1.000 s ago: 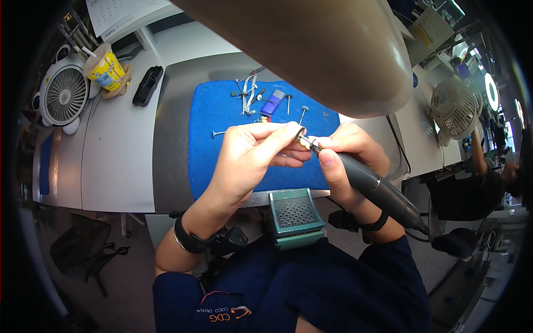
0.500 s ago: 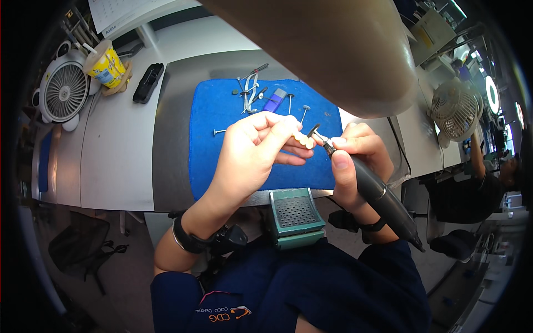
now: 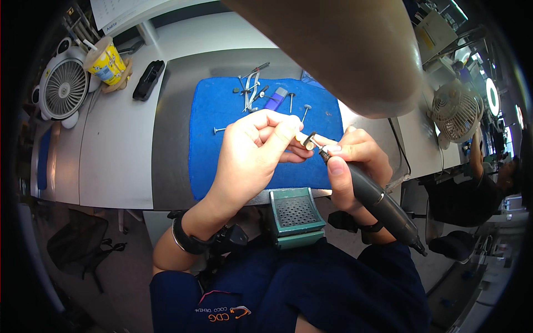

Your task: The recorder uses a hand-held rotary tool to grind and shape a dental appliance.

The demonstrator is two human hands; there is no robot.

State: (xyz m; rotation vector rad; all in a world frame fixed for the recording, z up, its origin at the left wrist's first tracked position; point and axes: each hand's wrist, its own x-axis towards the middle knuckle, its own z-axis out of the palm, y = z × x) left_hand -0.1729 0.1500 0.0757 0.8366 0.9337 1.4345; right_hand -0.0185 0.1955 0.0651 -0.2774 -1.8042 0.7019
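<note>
Between the thumb and fingertips of my left hand [image 3: 250, 141] sits a small tooth-coloured dental bridge [image 3: 309, 146], mostly covered by fingers and the disc. My right hand [image 3: 361, 155] grips a black rotary handpiece [image 3: 380, 200] like a pen, its rear end pointing down to the right. At its tip a thin dark disc [image 3: 310, 139] overlaps the bridge in view; whether they touch I cannot tell. Both hands are above a blue cloth [image 3: 222, 161]. On it lie a purple-and-grey block [image 3: 276, 100], a metal caliper-like tool [image 3: 251, 94] and several mounted burs [image 3: 306, 111].
A green perforated bench tray [image 3: 296, 212] juts from the table edge below my hands. A large beige rounded housing [image 3: 344, 55] hangs close overhead. At left stand a white fan [image 3: 64, 86], a patterned cup [image 3: 105, 64] and a black case [image 3: 148, 80]. Another person [image 3: 463, 194] sits at right.
The handpiece and right hand have shifted slightly left, bringing the disc over the bridge. The bridge is turned, so less of its row of teeth shows. My left hand stays nearly in place.
</note>
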